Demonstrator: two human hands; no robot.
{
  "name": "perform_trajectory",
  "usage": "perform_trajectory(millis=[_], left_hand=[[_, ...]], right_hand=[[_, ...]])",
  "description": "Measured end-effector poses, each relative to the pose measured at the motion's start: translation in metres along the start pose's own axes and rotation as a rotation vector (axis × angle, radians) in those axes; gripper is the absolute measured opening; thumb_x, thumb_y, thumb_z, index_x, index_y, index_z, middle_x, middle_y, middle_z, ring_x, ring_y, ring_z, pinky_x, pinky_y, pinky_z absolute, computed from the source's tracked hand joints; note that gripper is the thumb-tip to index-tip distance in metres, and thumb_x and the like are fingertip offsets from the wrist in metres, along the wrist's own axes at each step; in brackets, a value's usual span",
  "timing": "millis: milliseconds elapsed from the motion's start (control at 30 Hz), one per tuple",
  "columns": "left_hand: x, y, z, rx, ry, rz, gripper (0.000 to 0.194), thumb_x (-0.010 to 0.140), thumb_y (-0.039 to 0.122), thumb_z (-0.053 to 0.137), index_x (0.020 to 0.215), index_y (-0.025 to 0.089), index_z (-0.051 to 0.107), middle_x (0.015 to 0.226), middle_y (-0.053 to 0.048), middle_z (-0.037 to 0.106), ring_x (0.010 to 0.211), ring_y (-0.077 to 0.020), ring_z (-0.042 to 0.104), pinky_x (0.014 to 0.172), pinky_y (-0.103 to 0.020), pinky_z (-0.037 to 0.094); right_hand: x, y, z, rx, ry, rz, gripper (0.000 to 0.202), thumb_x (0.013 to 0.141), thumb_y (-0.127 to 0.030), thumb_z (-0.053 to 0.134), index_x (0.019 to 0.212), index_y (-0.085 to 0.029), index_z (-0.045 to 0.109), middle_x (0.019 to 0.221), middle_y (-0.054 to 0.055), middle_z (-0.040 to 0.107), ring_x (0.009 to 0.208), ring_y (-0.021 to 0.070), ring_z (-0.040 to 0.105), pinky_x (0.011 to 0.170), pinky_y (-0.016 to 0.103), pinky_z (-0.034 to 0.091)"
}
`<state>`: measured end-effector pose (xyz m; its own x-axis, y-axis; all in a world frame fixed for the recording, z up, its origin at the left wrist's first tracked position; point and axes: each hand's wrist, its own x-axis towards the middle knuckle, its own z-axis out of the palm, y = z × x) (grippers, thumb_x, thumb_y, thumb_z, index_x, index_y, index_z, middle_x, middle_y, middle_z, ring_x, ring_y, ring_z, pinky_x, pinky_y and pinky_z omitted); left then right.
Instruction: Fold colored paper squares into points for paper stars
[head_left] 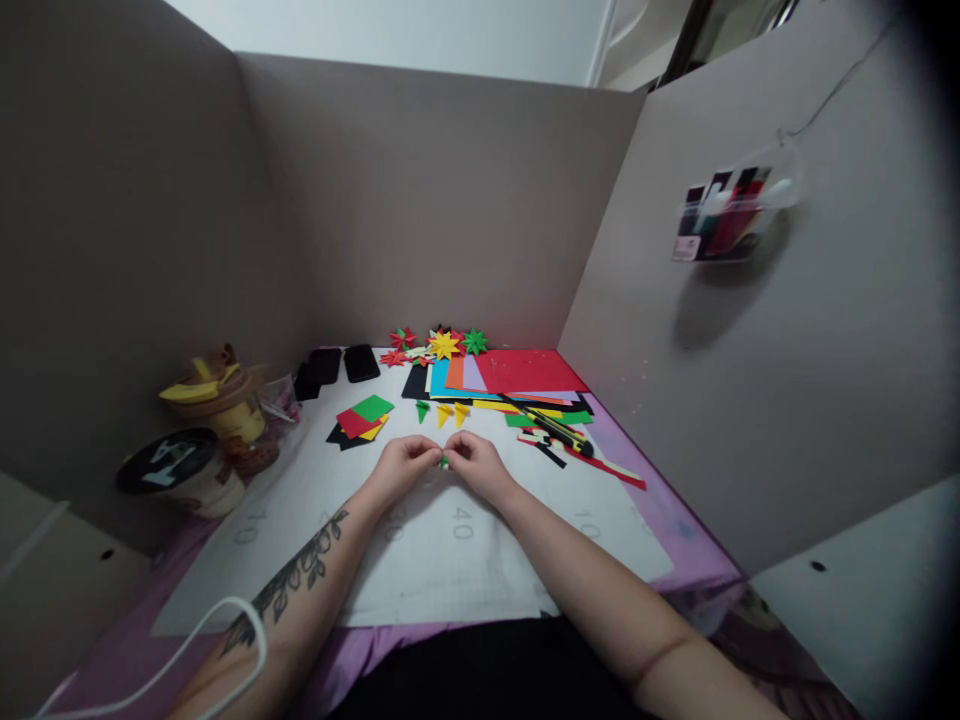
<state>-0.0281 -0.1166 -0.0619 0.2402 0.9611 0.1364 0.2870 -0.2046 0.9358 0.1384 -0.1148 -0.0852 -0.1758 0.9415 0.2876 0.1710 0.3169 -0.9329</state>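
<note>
My left hand [405, 465] and my right hand [480, 465] meet over the white sheet [427, 580], fingertips pinched together. Between them is a small piece of green paper [445, 463], mostly hidden by the fingers. Just beyond the hands stand a folded green paper piece [422, 411] and two folded yellow paper pieces [445, 414]. To the left lies a fanned stack of green, red, yellow and black paper squares [361, 421].
Paper stars [444, 345] rest by the back panel, behind coloured sheets [529, 371]. A yellow-black cutter knife [559, 430] lies among paper strips [615, 472] at right. Pots [217, 400] stand at left, near dark flat objects [361, 363]. A white cable [259, 650] crosses my left forearm.
</note>
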Motion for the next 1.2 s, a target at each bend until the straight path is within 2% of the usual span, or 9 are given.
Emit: perform_trajectory(millis=[267, 467, 667, 867, 1033, 1200], left_hand=[[0.002, -0.002, 0.004, -0.018, 0.086, -0.015, 0.024, 0.073, 0.037, 0.056, 0.069, 0.014, 0.062, 0.058, 0.001, 0.058, 0.053, -0.0114, 0.051, 0.051, -0.021, 0.037], [0.002, 0.002, 0.006, 0.017, 0.132, -0.002, 0.021, 0.075, 0.035, 0.053, 0.070, 0.015, 0.057, 0.059, 0.002, 0.056, 0.054, -0.0116, 0.050, 0.052, -0.022, 0.037], [-0.002, 0.004, 0.013, 0.097, 0.177, 0.035, 0.020, 0.075, 0.034, 0.054, 0.064, 0.017, 0.055, 0.057, 0.003, 0.054, 0.057, -0.0129, 0.048, 0.055, -0.023, 0.036], [-0.001, -0.002, 0.017, 0.046, 0.137, 0.056, 0.010, 0.072, 0.027, 0.055, 0.077, 0.018, 0.055, 0.065, 0.003, 0.058, 0.061, -0.0126, 0.054, 0.058, -0.023, 0.040], [0.003, -0.009, 0.018, -0.035, 0.084, 0.062, 0.025, 0.064, 0.015, 0.058, 0.088, 0.018, 0.051, 0.075, 0.002, 0.060, 0.070, -0.0129, 0.060, 0.064, -0.022, 0.045], [0.001, -0.008, 0.018, -0.077, 0.018, 0.049, 0.040, 0.061, 0.016, 0.065, 0.099, 0.017, 0.052, 0.086, -0.001, 0.063, 0.078, -0.0144, 0.061, 0.067, -0.023, 0.047]], right_hand=[[0.000, -0.001, 0.001, 0.110, 0.035, 0.014, 0.013, 0.075, -0.023, 0.053, 0.087, -0.021, 0.056, 0.065, -0.004, 0.055, 0.058, 0.0127, 0.056, 0.060, 0.025, 0.045], [-0.003, -0.003, 0.003, 0.059, 0.048, -0.004, 0.009, 0.076, -0.028, 0.056, 0.079, -0.020, 0.059, 0.071, -0.001, 0.058, 0.063, 0.0131, 0.053, 0.061, 0.025, 0.042], [-0.003, -0.005, 0.005, -0.011, 0.051, 0.014, 0.014, 0.077, -0.030, 0.055, 0.071, -0.019, 0.058, 0.065, -0.002, 0.055, 0.061, 0.0128, 0.048, 0.060, 0.024, 0.038], [0.001, 0.000, 0.004, -0.001, 0.049, 0.052, 0.014, 0.077, -0.028, 0.052, 0.065, -0.019, 0.052, 0.060, -0.004, 0.050, 0.059, 0.0123, 0.045, 0.055, 0.022, 0.035], [0.002, 0.004, 0.004, 0.031, 0.038, 0.094, 0.014, 0.078, -0.029, 0.048, 0.068, -0.020, 0.049, 0.057, -0.005, 0.047, 0.053, 0.0112, 0.042, 0.049, 0.021, 0.033], [0.002, 0.004, 0.002, -0.003, 0.043, 0.072, 0.013, 0.078, -0.027, 0.048, 0.067, -0.020, 0.047, 0.060, -0.004, 0.047, 0.057, 0.0118, 0.043, 0.053, 0.022, 0.034]])
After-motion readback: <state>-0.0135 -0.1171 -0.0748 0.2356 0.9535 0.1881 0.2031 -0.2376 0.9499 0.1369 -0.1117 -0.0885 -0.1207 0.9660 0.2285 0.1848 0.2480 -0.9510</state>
